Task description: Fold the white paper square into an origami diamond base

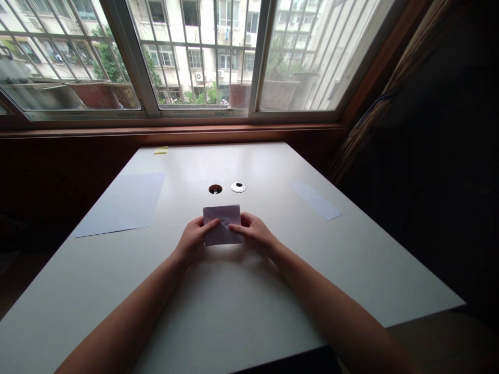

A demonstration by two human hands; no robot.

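Observation:
A small folded piece of pale paper (221,217) is held just above the white table (234,301) near its middle. My left hand (194,240) grips its left edge, thumb on top and fingers curled under. My right hand (253,234) pinches the right edge the same way. The two thumbs almost meet over a diagonal fold on the paper's lower half.
A flat white sheet (122,203) lies at the left. A narrow paper strip (315,200) lies at the right. A round cable hole (215,189) and its loose cap (237,187) sit behind the hands. A yellow note (160,150) rests by the far edge under the window.

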